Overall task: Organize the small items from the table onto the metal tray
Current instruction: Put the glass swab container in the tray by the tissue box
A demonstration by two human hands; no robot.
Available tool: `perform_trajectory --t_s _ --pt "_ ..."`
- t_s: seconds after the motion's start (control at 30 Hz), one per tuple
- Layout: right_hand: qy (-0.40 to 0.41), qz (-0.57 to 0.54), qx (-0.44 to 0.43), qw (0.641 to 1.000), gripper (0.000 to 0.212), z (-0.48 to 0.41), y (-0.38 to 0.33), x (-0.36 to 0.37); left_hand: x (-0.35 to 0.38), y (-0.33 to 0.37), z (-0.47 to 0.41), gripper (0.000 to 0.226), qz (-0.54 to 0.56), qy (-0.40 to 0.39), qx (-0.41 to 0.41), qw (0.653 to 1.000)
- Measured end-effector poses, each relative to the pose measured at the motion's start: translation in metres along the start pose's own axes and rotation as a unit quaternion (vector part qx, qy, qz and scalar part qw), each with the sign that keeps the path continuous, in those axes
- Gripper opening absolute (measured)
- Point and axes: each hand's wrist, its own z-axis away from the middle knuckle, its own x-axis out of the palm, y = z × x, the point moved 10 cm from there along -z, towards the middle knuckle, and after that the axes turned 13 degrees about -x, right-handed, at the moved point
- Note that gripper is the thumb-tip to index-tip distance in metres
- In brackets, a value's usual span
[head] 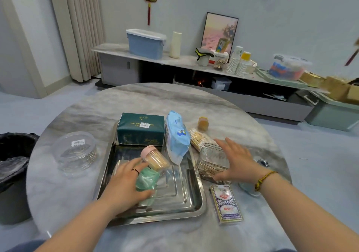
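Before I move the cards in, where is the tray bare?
Bare: the tray's near right corner, between green pack and rim; a strip between tissue box and left hand. Crowded: far right, by wipes and toothpick jar.

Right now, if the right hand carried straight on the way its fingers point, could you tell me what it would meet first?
Most likely the clear plastic box beside the metal tray; the right hand looks almost on it.

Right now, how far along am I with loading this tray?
Done: tissue pack, wipes pack and toothpick jar sit on the metal tray. In hand: your left hand holds a green packet on the tray; your right hand spreads open over the clear box beside it. Left on the table: playing cards, round tub, stick bundle, small amber jar.
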Motion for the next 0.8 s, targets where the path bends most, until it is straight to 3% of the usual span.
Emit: perform_trajectory --t_s 0.27,0.43,0.53,0.67,0.8 --pt "-0.038 -0.039 0.015 0.998 0.098 -0.012 0.009 0.015 0.001 -0.004 -0.001 0.077 0.013 -0.017 -0.017 1.0" --pt "-0.03 -0.041 0.025 0.998 0.095 -0.017 0.014 0.013 -0.017 -0.01 -0.016 0.044 0.084 0.023 -0.091 0.992" --pt "-0.024 -0.038 0.024 0.999 0.095 -0.018 0.015 0.014 -0.02 -0.022 -0.036 0.053 0.087 0.028 -0.163 0.982" --pt "-0.021 -0.034 0.021 0.999 0.095 -0.02 0.016 0.014 -0.001 -0.018 -0.062 0.071 0.059 -0.036 -0.21 0.975" --pt "-0.017 -0.03 0.02 0.999 0.094 -0.021 0.018 0.014 0.007 -0.012 -0.077 0.065 0.002 -0.068 -0.227 0.971"
